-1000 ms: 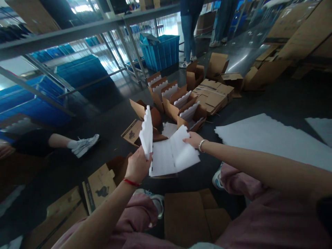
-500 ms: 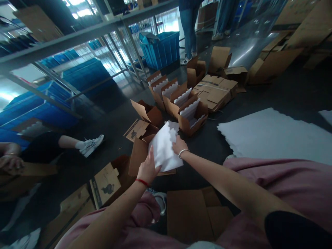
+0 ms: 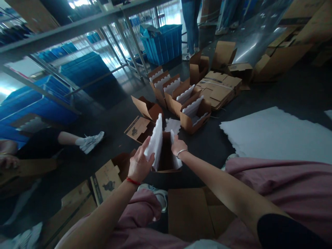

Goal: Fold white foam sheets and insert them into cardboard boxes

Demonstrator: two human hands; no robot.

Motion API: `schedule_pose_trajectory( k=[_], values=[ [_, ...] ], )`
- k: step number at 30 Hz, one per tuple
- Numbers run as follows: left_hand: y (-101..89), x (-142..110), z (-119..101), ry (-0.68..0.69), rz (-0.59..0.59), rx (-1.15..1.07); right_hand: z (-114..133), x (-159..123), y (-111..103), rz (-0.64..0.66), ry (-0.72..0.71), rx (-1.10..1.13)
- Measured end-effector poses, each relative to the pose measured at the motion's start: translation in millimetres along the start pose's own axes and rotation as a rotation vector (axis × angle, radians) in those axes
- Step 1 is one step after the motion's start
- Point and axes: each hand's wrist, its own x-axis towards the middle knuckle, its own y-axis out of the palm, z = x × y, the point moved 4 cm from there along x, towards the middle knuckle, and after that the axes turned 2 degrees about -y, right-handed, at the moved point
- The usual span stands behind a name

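An open cardboard box (image 3: 166,148) stands on the floor in front of me. Along its left side a white foam sheet (image 3: 156,143) rises well above the rim. My left hand (image 3: 140,162) grips that sheet, with the thumb on its inner face. A second white foam sheet (image 3: 176,162) lines the right side. My right hand (image 3: 178,145) pinches its upper edge, fingertips partly hidden. Just beyond the box lies a small white foam piece (image 3: 173,126).
Several foam-lined boxes (image 3: 193,119) stand in a row ahead. Flattened cartons (image 3: 219,88) are stacked behind them. A large white foam sheet (image 3: 275,135) lies at right. Another person's leg (image 3: 70,138) reaches in from the left, and more cartons (image 3: 107,185) surround my feet.
The white foam my hands held together is now apart, one sheet at each side of the box. My left hand has shifted left and the box's inside shows between them.
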Motion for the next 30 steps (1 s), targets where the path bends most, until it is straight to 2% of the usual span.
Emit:
schedule_pose_trajectory(
  k=[4, 8, 12, 15, 17, 19, 21, 23, 25, 27, 30],
  values=[
    [21.9, -5.0, -6.9, 0.043, 0.118, 0.003, -10.0, 3.2, 26.0, -0.026, 0.047, -0.009],
    [37.4, 2.0, -22.8, -0.026, 0.121, 0.023, -23.5, 4.4, 39.1, -0.081, 0.071, -0.052],
    [35.7, 4.8, -36.3, -0.078, 0.065, 0.049, -26.2, 3.2, 58.6, -0.065, 0.013, -0.072],
    [32.8, 0.2, -36.4, -0.131, -0.075, 0.101, -24.1, 3.2, 76.1, -0.058, -0.048, -0.091],
    [38.2, -4.9, -34.7, -0.176, -0.098, 0.183, -26.7, 5.5, 84.0, -0.057, -0.022, -0.12],
    [48.8, -9.7, -37.0, -0.18, -0.018, 0.284, -33.6, 9.0, 87.5, -0.03, 0.048, -0.121],
    [56.7, -12.9, -46.1, -0.118, 0.071, 0.352, -41.9, 11.6, 88.5, 0.034, 0.087, -0.058],
    [56.7, -14.6, -58.9, -0.047, 0.089, 0.383, -51.2, 10.8, 88.0, 0.094, 0.101, 0.034],
    [53.6, -16.3, -70.0, -0.011, 0.079, 0.418, -61.0, 5.9, 86.5, 0.091, 0.111, 0.1],
    [56.6, -20.0, -76.2, -0.002, 0.119, 0.475, -68.8, -1.9, 85.9, 0.04, 0.1, 0.132],
    [81.4, -29.6, -74.8, -0.018, 0.362, 0.554, -75.0, -12.4, 89.6, -0.023, 0.073, 0.175]
  ],
)
